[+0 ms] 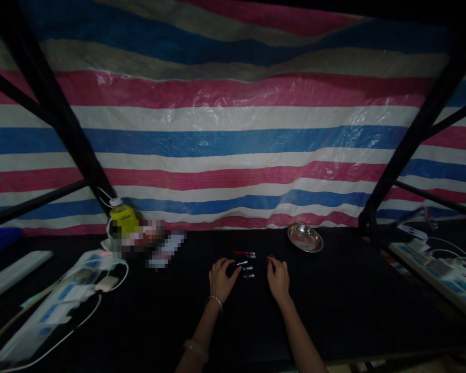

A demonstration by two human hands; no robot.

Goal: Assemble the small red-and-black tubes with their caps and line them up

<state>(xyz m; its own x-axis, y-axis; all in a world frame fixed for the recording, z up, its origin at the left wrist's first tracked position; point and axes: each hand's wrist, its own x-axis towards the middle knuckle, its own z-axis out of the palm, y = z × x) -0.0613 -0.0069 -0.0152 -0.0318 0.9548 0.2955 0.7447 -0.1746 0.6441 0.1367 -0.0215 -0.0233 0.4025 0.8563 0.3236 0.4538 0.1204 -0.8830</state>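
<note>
On the black table [171,311], several small dark tubes with shiny silvery parts lie in a loose column between my hands. A red tube [244,254] is the farthest of them. My left hand [222,280] is at the left ends of the tubes, its thumb and forefinger curled around one silvery-banded tube [241,263]. To the right of the column, my right hand [278,278] has its thumb and forefinger together at a small dark item [271,256], too dim to identify.
A round metal dish [305,238] stands behind my right hand. Power strips [58,305] with cables and a yellow-green bottle [124,218] are at the left. Another power strip [446,274] is at the right. Black frame bars slant before a striped sheet [233,142].
</note>
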